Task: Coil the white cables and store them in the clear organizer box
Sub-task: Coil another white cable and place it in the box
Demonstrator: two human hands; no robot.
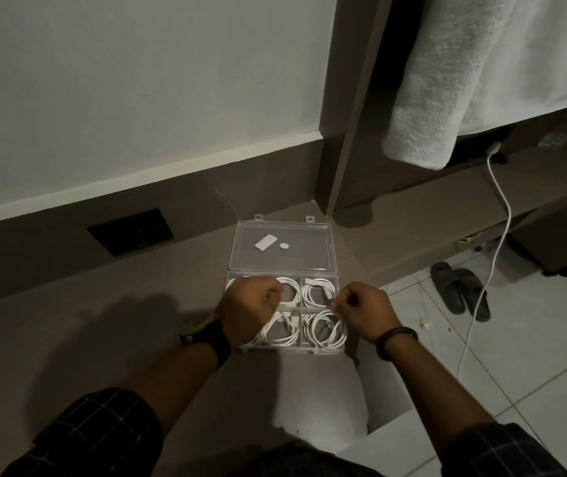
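Blank white stickers (pixel 266 243) on clear organizer box (pixel 332 256) lid, unreadable.

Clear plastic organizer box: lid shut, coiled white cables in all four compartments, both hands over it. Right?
Not quite. The head view shows the clear plastic organizer box with its lid open, folded back toward the wall. The rest holds: coiled white cables in all four compartments, left hand and right hand over it.
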